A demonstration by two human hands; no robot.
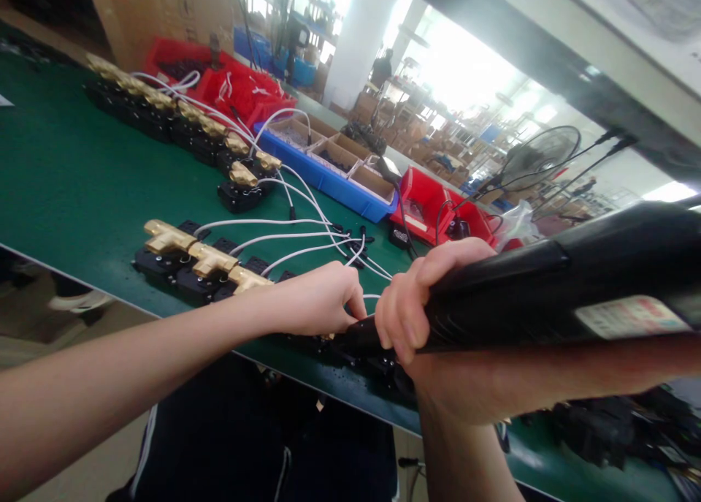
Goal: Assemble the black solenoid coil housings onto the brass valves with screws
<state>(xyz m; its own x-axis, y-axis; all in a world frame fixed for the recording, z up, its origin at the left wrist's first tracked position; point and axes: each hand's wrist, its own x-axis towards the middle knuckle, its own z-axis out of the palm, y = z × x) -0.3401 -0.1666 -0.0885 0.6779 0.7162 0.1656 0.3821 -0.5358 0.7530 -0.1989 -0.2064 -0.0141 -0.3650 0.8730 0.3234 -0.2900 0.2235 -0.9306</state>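
My right hand [424, 305] is wrapped round the black body of a power screwdriver [553, 283] whose tip points down at a black part [377, 359] near the front edge of the green table [66, 188]. My left hand [323, 301] is closed beside the tool tip, pinching something small that I cannot make out. Just left of my hands stands a row of three brass valve fittings [205, 257] on black bases with white wires [285, 235].
A longer row of brass fittings [180, 111] runs along the far left. Red bins [235, 85], a blue tray with cardboard boxes [328, 169] and another red bin [432, 202] line the back. A fan [539, 158] stands behind. Black parts [602, 429] lie at right.
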